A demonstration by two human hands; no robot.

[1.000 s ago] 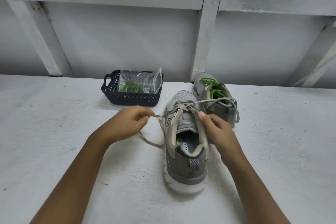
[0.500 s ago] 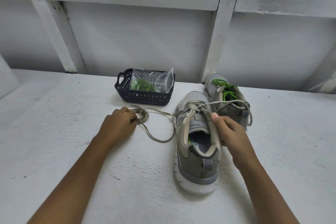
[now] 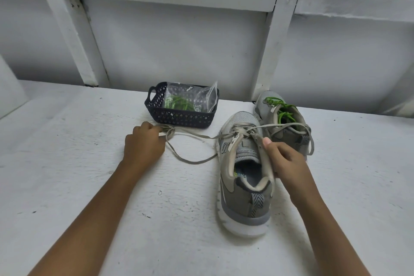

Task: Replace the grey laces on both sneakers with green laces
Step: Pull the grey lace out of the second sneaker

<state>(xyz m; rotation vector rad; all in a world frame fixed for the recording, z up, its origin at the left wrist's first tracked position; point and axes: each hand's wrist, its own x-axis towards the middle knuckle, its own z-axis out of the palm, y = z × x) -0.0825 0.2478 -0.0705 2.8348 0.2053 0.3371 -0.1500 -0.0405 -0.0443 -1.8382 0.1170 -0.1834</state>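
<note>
A grey sneaker (image 3: 243,186) stands heel toward me on the white surface, its grey lace (image 3: 192,135) still threaded near the toe and trailing left. My left hand (image 3: 143,143) grips a bunch of that lace down on the surface, left of the shoe. My right hand (image 3: 283,161) holds the shoe's right collar edge, thumb on top. Behind it a second grey sneaker (image 3: 284,123) carries green laces (image 3: 283,111). A clear bag of green laces (image 3: 186,101) lies in the dark basket (image 3: 179,116).
The basket sits just beyond my left hand near the back wall (image 3: 179,51). White wooden posts (image 3: 275,36) and rails run along the wall. A loop of grey lace lies on the surface between my hands.
My left hand has pulled the grey lace out to the left and lowered it onto the surface. My right hand has kept its hold on the shoe.
</note>
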